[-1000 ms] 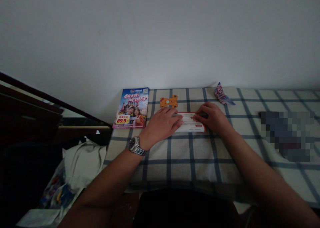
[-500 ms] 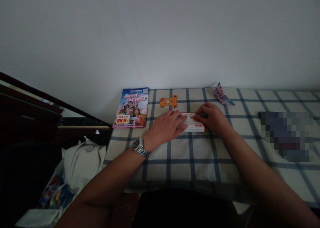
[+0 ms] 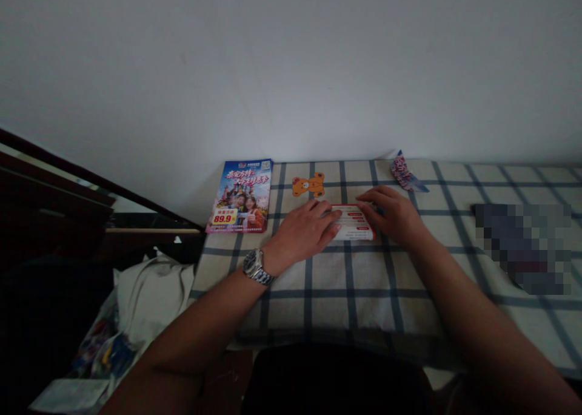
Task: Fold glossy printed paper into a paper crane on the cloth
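Note:
A small white paper leaflet with red edges and red labels lies on the checked cloth in front of me. It looks folded. My left hand rests flat on its left part, fingers stretched out and apart; a metal watch is on that wrist. At the leaflet's right edge is my right hand, thumb and fingers apart around the upper right corner. Whether its fingertips press on the paper cannot be made out. Just behind the left hand lies an orange bear-shaped picture.
Colourful printed flyers lie at the table's left end. A crumpled printed scrap sits by the wall. A dark, pixelated object is at the right. White bags stand below, left of the table edge.
My right hand has shifted slightly right, from over the leaflet to its right edge, and its fingers have spread. More of the leaflet's print shows. My left hand stays in place.

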